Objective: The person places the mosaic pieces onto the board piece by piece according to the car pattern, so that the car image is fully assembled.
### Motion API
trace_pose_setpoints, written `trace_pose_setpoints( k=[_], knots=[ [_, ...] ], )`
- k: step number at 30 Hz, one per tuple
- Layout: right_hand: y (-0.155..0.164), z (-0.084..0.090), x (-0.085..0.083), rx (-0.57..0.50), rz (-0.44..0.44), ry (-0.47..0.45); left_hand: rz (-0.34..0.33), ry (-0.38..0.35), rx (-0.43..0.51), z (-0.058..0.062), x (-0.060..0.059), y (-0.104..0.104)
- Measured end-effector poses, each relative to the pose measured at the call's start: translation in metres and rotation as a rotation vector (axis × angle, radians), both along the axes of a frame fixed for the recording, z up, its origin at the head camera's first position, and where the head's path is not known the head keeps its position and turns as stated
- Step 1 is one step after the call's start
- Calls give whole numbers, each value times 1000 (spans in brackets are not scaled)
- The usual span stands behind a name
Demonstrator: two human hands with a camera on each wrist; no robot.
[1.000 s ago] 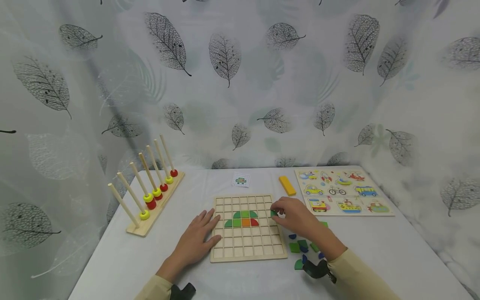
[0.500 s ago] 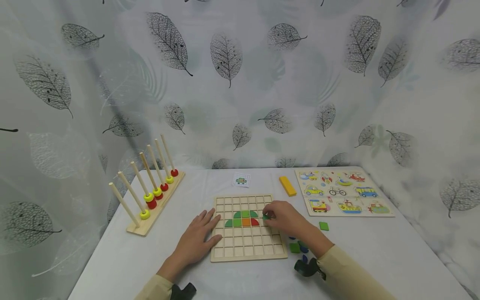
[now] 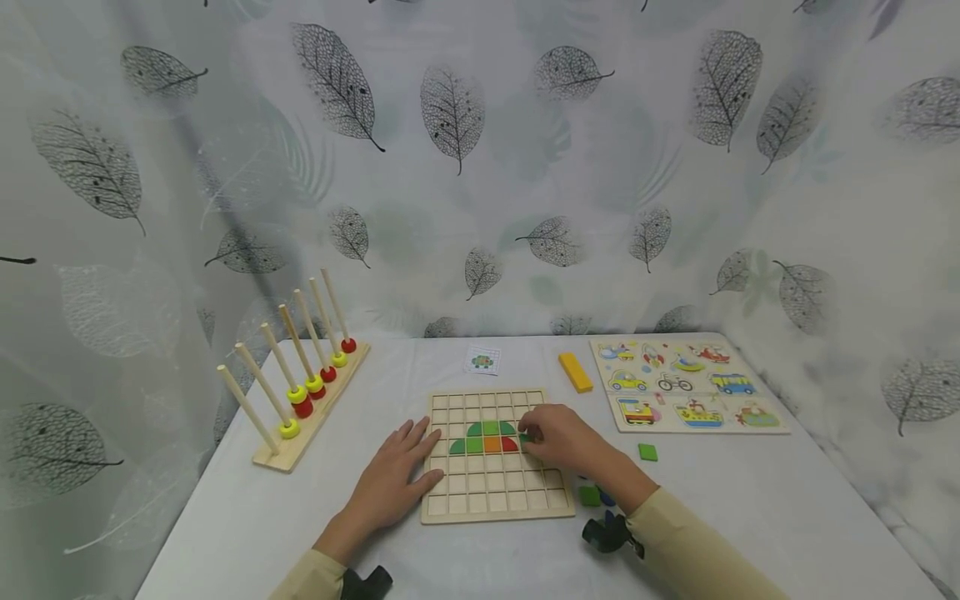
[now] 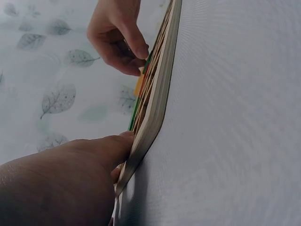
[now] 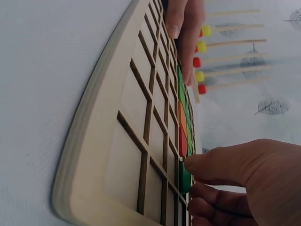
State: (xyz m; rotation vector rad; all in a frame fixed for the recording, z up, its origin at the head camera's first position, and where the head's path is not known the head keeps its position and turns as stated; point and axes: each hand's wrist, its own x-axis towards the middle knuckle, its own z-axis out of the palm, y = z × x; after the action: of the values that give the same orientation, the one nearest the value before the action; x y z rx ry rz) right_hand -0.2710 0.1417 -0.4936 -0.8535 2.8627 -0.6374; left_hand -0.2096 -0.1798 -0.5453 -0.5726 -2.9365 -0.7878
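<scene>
Fingers point(image 5: 211, 165) pinch seemingly curved green tile point(image 5: 185, 177) over wooden grid point(image 5: 117, 141).

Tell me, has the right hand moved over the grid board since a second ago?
Yes. The right hand has shifted left across the wooden grid board, from its right edge toward the coloured tiles, pinching a green piece.

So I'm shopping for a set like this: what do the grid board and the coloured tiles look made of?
Grid board: apparently pale unfinished wood, matte, with dark, perhaps laser-cut, lines between the cells. Green tile pinched by the right hand: probably painted wood, with flat, even colour; plastic can't be ruled out.
</scene>
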Motion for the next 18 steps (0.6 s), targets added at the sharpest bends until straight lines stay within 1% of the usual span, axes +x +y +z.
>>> trace_pose_setpoints(
  k=[6, 14, 18],
  knots=[
    [0, -2, 0, -7, -8, -17, -23, 30, 17, 0, 0, -1],
    [0, -2, 1, -41, -32, -41, -3, 4, -5, 1, -1, 0],
    [2, -3, 1, -67, -37, -22, -2, 7, 1, 1, 0, 0]
  ],
)
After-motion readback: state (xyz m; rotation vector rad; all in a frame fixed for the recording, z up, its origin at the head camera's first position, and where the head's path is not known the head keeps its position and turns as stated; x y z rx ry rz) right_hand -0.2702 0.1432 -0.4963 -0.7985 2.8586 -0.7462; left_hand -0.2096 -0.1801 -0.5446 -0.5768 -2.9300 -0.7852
